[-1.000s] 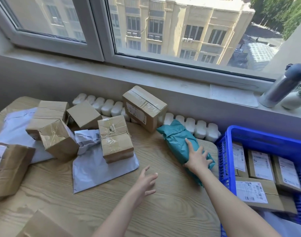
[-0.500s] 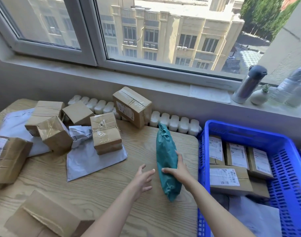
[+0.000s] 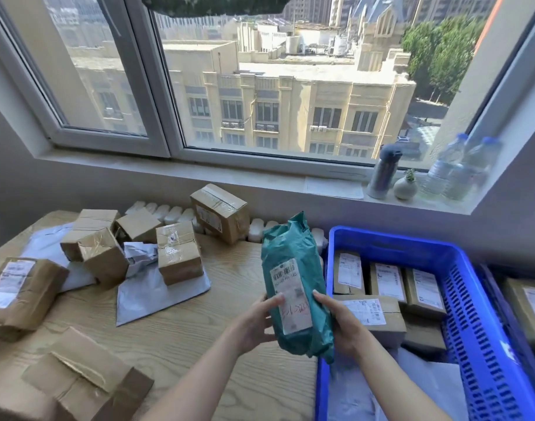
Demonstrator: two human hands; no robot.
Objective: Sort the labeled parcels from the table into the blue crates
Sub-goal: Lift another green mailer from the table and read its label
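- Teal mailer (image 3: 293,262) now up off the desk (image 3: 199,335), held upright, label (image 3: 290,299) toward the camera; 1 s ago it lay flat on the desk at abt 1 o'clock w/ only the right hand (image 3: 343,326) on it.
- Left hand (image 3: 254,325): thumb on the label, rest wrapped round the mailer's left edge. Right hand: thumb on front, fingers behind the right edge. Both grip it, nothing else held.
- Blue crate (image 3: 390,241) just beside, at 3 o'clock of the mailer; packed boxes (image 3: 384,284) already inside.
- Prob. means label check in progress, drop into a crate next; which crate, can't tell.
- Loose boxes (image 3: 178,256) + grey bags (image 3: 157,287) left unsorted at 9–11 o'clock on the desk.
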